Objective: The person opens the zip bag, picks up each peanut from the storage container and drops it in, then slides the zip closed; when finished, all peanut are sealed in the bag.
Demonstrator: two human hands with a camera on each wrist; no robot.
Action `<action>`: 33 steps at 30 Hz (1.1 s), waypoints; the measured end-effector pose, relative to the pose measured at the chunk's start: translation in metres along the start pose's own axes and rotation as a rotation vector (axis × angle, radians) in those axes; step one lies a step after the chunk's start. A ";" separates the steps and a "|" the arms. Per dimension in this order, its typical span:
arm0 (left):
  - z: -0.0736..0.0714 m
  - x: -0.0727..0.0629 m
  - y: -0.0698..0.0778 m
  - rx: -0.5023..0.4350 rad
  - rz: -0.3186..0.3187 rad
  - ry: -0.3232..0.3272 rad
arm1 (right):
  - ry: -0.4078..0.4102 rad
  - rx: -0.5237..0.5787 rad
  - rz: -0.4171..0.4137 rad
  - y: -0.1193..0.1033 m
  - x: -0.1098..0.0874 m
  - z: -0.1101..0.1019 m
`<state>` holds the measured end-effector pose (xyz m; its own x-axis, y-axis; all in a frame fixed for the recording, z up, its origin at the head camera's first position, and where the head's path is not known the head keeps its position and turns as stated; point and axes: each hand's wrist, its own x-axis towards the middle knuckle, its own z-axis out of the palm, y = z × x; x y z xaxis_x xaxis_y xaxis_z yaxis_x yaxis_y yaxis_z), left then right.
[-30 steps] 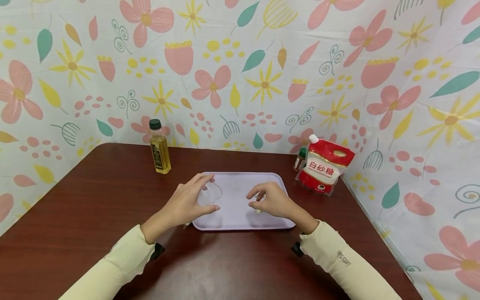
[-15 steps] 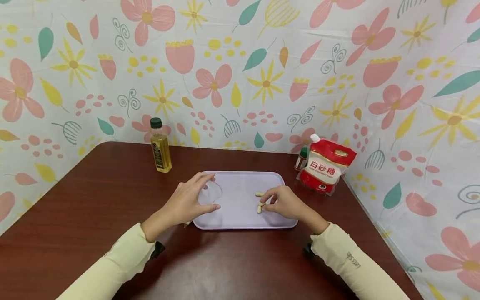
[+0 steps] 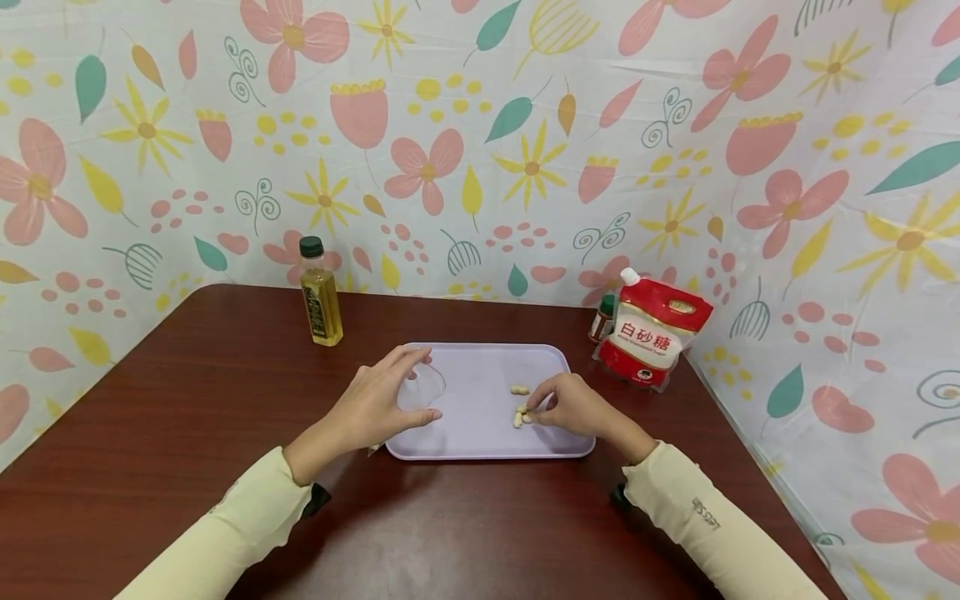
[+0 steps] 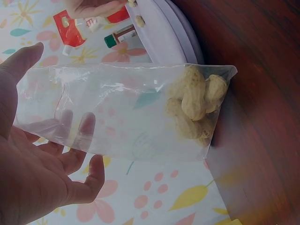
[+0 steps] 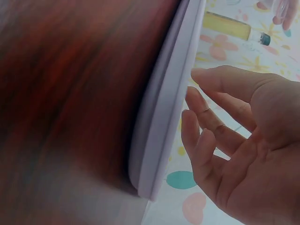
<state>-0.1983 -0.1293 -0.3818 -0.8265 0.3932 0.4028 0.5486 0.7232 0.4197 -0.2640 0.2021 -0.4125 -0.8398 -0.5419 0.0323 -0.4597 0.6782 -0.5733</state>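
Several unshelled peanuts (image 3: 519, 389) lie on the right half of a pale lilac tray (image 3: 472, 375). Over them, my right hand (image 3: 566, 407) reaches down, and its thumb and fingertips pinch a peanut in the little pile. In the right wrist view the tray's rim hides that contact from the right hand (image 5: 253, 136). At the tray's left end, my left hand (image 3: 371, 400) curls round the open mouth of a clear plastic bag (image 4: 126, 108). The bag stands upright with several peanuts (image 4: 193, 96) at its bottom; the left hand's thumb and fingers (image 4: 86, 129) are spread apart around it.
A bottle of yellow oil (image 3: 322, 300) with a green cap stands at the back left of the dark wooden table (image 3: 465, 525). At the back right are a red and white sugar pouch (image 3: 648, 333) and a small green-capped jar (image 3: 602, 318). A floral cloth (image 3: 480, 150) hangs behind.
My right hand has moved right and slightly back from the tray's middle, uncovering the peanuts, and its fingertips have closed down at the pile. My left hand stays at the bag.
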 end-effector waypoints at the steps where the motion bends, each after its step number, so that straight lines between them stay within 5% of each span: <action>1: 0.000 0.000 0.000 -0.001 -0.001 0.000 | -0.004 -0.001 0.003 0.001 0.001 0.000; 19: 0.002 0.000 -0.002 0.009 0.014 0.009 | -0.047 -0.057 0.040 0.003 0.006 0.004; 26: 0.002 0.000 -0.002 -0.001 0.014 0.015 | -0.007 -0.047 -0.011 -0.012 0.007 0.001; 33: 0.003 0.000 -0.002 0.001 0.013 0.011 | 0.057 -0.060 -0.144 -0.034 0.011 0.003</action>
<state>-0.2001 -0.1289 -0.3848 -0.8177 0.3969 0.4171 0.5595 0.7184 0.4133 -0.2565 0.1715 -0.3952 -0.7780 -0.6081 0.1579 -0.5917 0.6246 -0.5097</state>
